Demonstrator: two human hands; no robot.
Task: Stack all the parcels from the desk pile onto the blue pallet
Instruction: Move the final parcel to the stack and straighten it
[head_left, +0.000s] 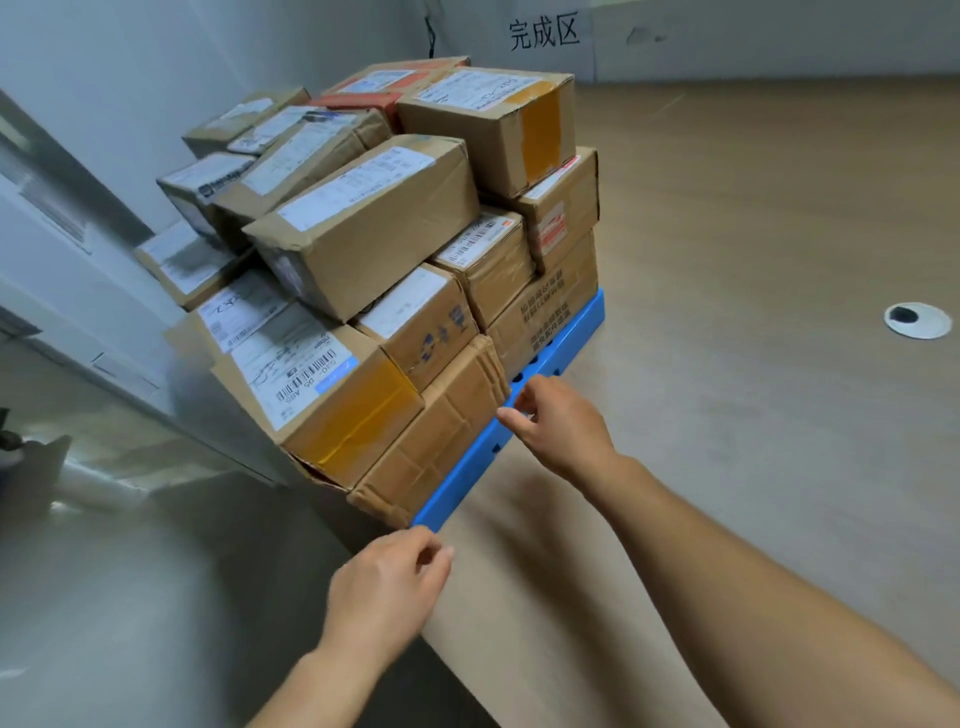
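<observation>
A blue pallet (563, 349) lies on the wooden desk (753, 260) at its left edge. Several brown cardboard parcels (374, 228) are stacked on it in about three layers, most with white shipping labels. The lowest front parcel (436, 436) is crumpled and wrapped in tape. My right hand (558, 423) hovers at the pallet's front edge beside that parcel, fingers loosely curled, holding nothing. My left hand (387, 582) hangs just below the pallet's near corner, fingers loosely curled and empty.
A round white cable grommet (918, 320) sits in the desk at the right. A white sign with black characters (544, 32) hangs on the back wall. Left of the desk the grey floor (104, 597) and a white wall panel (62, 249) show.
</observation>
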